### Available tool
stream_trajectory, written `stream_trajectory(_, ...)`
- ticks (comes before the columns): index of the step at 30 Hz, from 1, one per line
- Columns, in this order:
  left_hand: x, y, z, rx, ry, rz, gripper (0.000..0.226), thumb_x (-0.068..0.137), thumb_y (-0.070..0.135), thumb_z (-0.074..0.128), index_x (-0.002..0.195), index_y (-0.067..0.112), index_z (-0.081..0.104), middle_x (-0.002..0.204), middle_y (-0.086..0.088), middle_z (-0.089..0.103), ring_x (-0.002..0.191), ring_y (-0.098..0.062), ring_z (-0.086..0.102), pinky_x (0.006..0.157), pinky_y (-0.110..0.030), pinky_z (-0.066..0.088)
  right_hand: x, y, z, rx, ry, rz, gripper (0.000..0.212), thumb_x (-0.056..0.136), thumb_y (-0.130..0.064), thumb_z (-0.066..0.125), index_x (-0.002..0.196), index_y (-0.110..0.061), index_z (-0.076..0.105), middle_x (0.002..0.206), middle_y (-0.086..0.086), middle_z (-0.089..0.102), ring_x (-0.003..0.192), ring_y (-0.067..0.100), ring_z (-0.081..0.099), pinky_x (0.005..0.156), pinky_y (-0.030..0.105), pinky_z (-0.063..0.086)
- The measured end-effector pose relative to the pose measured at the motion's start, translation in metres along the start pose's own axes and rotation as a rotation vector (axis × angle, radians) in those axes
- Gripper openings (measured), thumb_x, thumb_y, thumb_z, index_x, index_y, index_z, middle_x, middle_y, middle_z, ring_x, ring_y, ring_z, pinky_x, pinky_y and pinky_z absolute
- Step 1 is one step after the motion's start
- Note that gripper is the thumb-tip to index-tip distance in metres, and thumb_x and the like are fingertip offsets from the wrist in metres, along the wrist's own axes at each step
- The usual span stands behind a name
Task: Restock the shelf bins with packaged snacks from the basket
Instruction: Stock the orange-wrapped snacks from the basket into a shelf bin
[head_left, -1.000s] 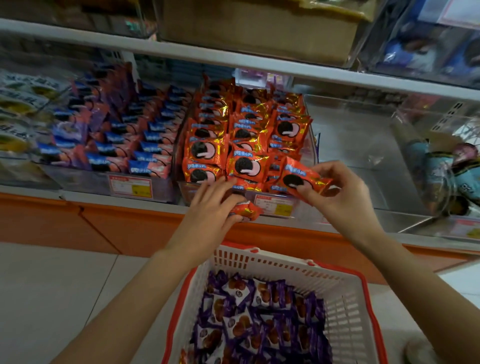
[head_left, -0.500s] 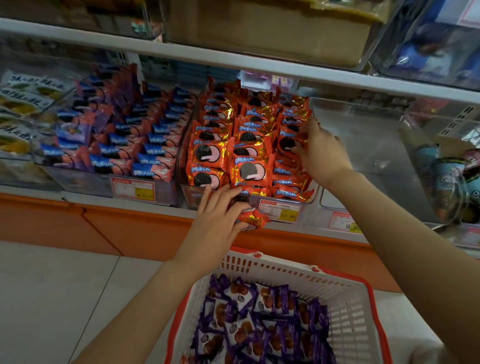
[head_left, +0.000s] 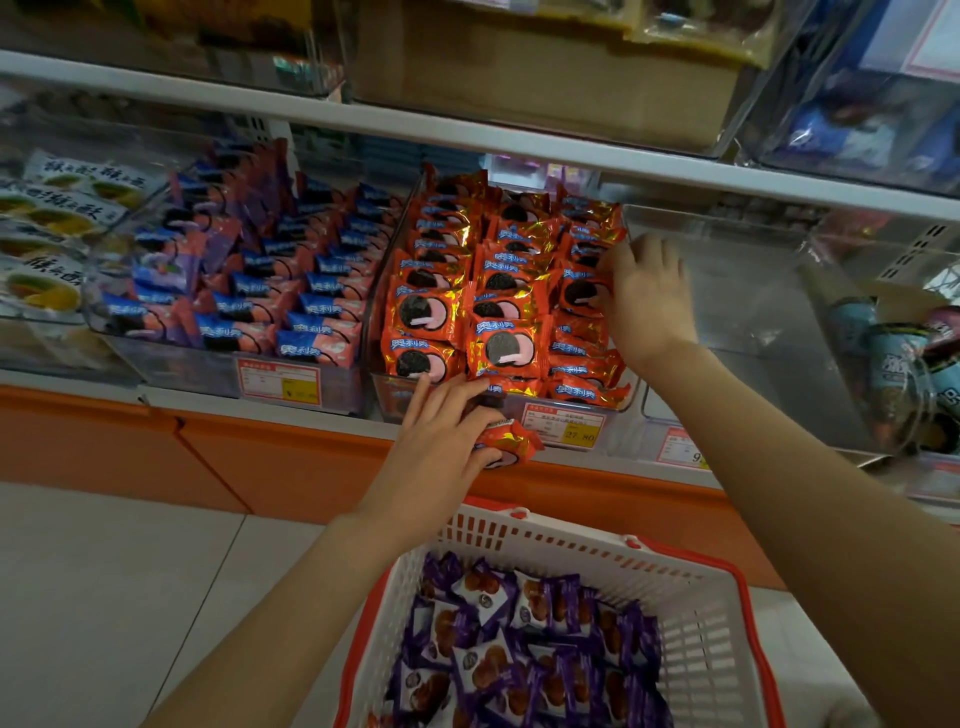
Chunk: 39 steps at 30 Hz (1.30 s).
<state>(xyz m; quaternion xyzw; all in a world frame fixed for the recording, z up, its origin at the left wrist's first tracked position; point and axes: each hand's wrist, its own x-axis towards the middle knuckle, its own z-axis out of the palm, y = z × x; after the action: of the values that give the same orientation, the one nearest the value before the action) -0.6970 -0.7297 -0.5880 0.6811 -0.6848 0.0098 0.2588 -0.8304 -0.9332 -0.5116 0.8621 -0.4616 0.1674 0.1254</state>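
Pale packets (head_left: 49, 228): at nine o'clock of the view, white-and-yellow wrappers stacked at the shelf's far left.

Blue-and-pink packets (head_left: 317, 312): at ten o'clock, rows of them fill a see-through bin; a red-edged price tag (head_left: 278, 382) is on its front.

Orange bin (head_left: 387, 397): at twelve o'clock, just right of the blue-and-pink rows. It is packed with orange packets (head_left: 501, 348) in three columns, and a yellow price label (head_left: 563, 427) sits on its front at five o'clock.

Left hand (head_left: 441, 441): at the centre, below the orange bin's front edge. Its fingertips reach up to the bin's front wall, and the hand grips one loose packet under the palm.

Held packet (head_left: 511, 446): orange foil, sticking out at three o'clock of the left hand, in front of the shelf edge and outside the bin.

Basket (head_left: 571, 543): at six o'clock, white mesh with a red rim, below both arms. It holds purple packets (head_left: 493, 665) heaped loosely.

Right hand (head_left: 647, 301): at two o'clock, against the orange bin's right column. The fingers are spread and loose, their tips touch the packets there, and the hand wraps nothing.

Transparent bin (head_left: 737, 322): at three o'clock of the right hand, next to the orange bin.

Cups (head_left: 888, 358): at the far right, lying tilted in another see-through bin.
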Motion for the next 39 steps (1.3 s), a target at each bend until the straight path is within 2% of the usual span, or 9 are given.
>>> stream_trajectory(5,-0.001,0.003,-0.012,-0.148,-0.039,-0.033,0.032,0.096,0.029,0.052,0.125,0.017,0.055,0.145,0.003,0.036,0.140,-0.012,0.017,0.115,-0.022,-0.010,-0.010,-0.001,-0.004,0.026,0.049,-0.065,0.026,0.093,-0.010,0.050,0.118,-0.004,0.055,0.120,0.018,0.055,0.111,0.037,0.047,0.091,0.044,0.034)
stream_trajectory(9,-0.009,0.016,-0.019,-0.344,-0.018,-0.140,0.030,0.097,0.030,0.049,0.126,0.021,0.051,0.124,0.014,0.040,0.123,-0.002,0.030,0.105,-0.019,0.026,-0.033,-0.002,-0.015,0.227,0.088,-0.075,0.031,0.089,-0.003,0.049,0.120,-0.004,0.053,0.117,0.017,0.056,0.109,0.035,0.050,0.093,0.042,0.038)
stream_trajectory(14,-0.010,0.038,-0.021,-0.728,0.106,-0.348,0.039,0.086,0.043,0.046,0.119,0.024,0.054,0.115,0.013,0.051,0.107,0.003,0.050,0.087,-0.011,0.041,-0.101,-0.015,-0.028,0.841,-0.018,-0.049,0.019,0.096,-0.009,0.050,0.112,-0.018,0.052,0.103,-0.007,0.056,0.088,-0.001,0.055,0.076,0.008,0.043)
stream_trajectory(16,-0.007,0.046,-0.024,-0.854,0.120,-0.393,0.032,0.082,0.045,0.049,0.111,0.033,0.055,0.113,0.009,0.057,0.102,0.003,0.054,0.083,-0.010,0.043,-0.124,-0.018,-0.028,1.006,-0.136,-0.011,0.021,0.096,-0.017,0.050,0.111,-0.032,0.048,0.102,-0.012,0.058,0.088,0.006,0.059,0.076,0.018,0.049)
stream_trajectory(19,0.000,0.055,-0.025,-0.903,0.111,-0.416,0.032,0.080,0.045,0.056,0.110,0.036,0.054,0.105,0.008,0.063,0.096,-0.003,0.058,0.078,-0.013,0.045,-0.143,-0.020,-0.030,1.180,-0.285,0.008,0.038,0.091,-0.031,0.055,0.127,-0.032,0.041,0.104,-0.006,0.059,0.095,0.010,0.058,0.085,0.029,0.051)
stream_trajectory(23,0.012,0.064,-0.025,-0.881,0.178,-0.420,0.020,0.089,0.025,0.061,0.102,0.039,0.053,0.101,0.015,0.063,0.097,0.000,0.059,0.081,-0.014,0.045,-0.141,-0.022,-0.042,1.319,-0.339,0.089,0.051,0.083,-0.026,0.066,0.127,-0.030,0.042,0.104,-0.006,0.062,0.091,0.007,0.062,0.083,0.027,0.052)
stream_trajectory(27,0.019,0.076,-0.032,-0.936,0.192,-0.401,0.017,0.092,0.022,0.060,0.101,0.035,0.054,0.103,0.016,0.062,0.097,0.004,0.058,0.084,-0.014,0.046,-0.135,-0.022,-0.046,1.361,-0.372,0.204,0.040,0.083,-0.021,0.070,0.118,-0.018,0.052,0.108,-0.003,0.066,0.099,0.009,0.064,0.085,0.028,0.053)
stream_trajectory(32,0.022,0.086,-0.032,-1.014,0.232,-0.460,0.015,0.095,0.015,0.054,0.092,0.028,0.047,0.095,0.016,0.054,0.085,0.017,0.053,0.074,-0.005,0.042,-0.131,-0.022,-0.054,1.369,-0.274,0.256,0.039,0.078,-0.012,0.074,0.109,-0.027,0.056,0.095,-0.011,0.069,0.088,0.000,0.065,0.077,0.014,0.051)
stream_trajectory(39,0.015,0.076,-0.017,-1.077,0.202,-0.519,0.007,0.091,0.016,0.059,0.092,0.019,0.053,0.090,0.005,0.064,0.085,0.001,0.062,0.076,-0.013,0.047,-0.131,-0.029,-0.056,1.448,-0.213,0.214,0.031,0.079,-0.005,0.072,0.102,-0.022,0.059,0.094,-0.009,0.068,0.081,0.000,0.066,0.067,0.013,0.050)
